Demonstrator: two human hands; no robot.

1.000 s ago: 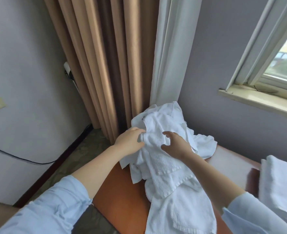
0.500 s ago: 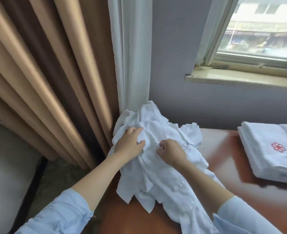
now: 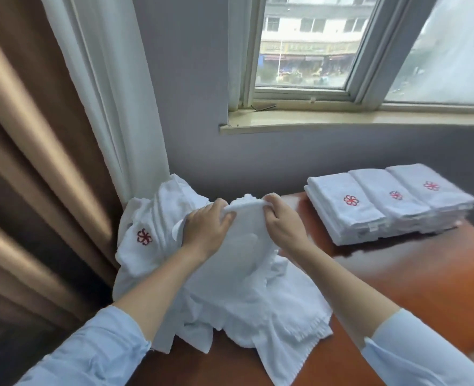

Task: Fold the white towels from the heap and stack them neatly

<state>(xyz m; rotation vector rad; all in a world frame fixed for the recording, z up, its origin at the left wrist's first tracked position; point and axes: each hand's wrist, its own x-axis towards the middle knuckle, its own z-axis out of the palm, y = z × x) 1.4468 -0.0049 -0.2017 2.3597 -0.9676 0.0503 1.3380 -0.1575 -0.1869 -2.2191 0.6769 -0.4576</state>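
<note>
I pinch one towel [image 3: 244, 240] by its top hem. My left hand [image 3: 205, 229] and right hand [image 3: 283, 224] are close together, fingers curled over the edge. The towel is raised just above the heap [image 3: 152, 213], with its lower part draped into the pile on the counter [image 3: 425, 288].

To do this well, I think I should lift until the towel comes free of the heap. Then I slide my hands apart along the hem to find both corners, so it hangs flat and square. Tugging sideways could drag loose towels off the near side of the heap, where one already droops over the counter's edge. The bare counter just right of the heap looks best for folding, with the stack [image 3: 369, 213] further right.
</note>
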